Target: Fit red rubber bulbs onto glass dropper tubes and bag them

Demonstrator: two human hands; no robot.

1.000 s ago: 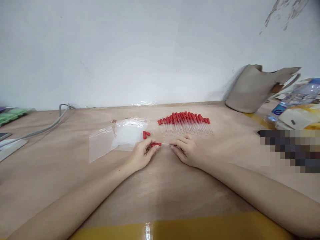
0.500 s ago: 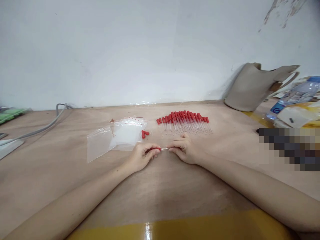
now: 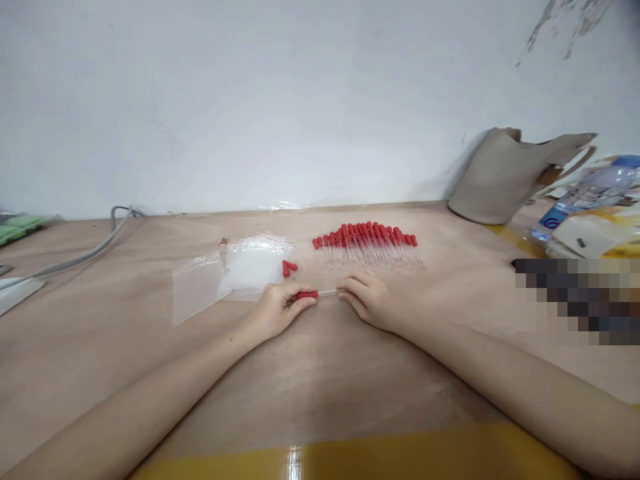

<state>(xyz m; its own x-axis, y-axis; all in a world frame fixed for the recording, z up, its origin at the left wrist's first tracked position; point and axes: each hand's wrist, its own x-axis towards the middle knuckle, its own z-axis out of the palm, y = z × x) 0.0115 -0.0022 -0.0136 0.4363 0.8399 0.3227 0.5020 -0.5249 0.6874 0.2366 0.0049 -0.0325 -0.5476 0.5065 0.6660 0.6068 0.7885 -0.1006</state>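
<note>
Between my hands lies one glass dropper (image 3: 327, 293), held roughly level, its red rubber bulb (image 3: 308, 294) to the left. My left hand (image 3: 278, 308) is closed around the bulb with thumb and fingers; the bulb's far end is hidden. With its fingertips my right hand (image 3: 369, 298) pinches the thin glass tube, covering the tip. Beyond my right hand a row of droppers (image 3: 370, 241) lies side by side, red bulbs toward the wall. Two loose red bulbs (image 3: 287, 268) rest on the table just past my left hand.
Clear zip bags (image 3: 197, 290) lie left of the loose bulbs. A grey cable (image 3: 95, 252) runs along the left side. At the right stand a beige bag-like holder (image 3: 493, 177) and a plastic bottle (image 3: 590, 193). Yellow tape (image 3: 350, 453) covers the table's near edge.
My left hand has shifted slightly left, and more of the red bulb shows out of its fingers. A little more glass tube is visible between the hands. The row of droppers is unchanged.
</note>
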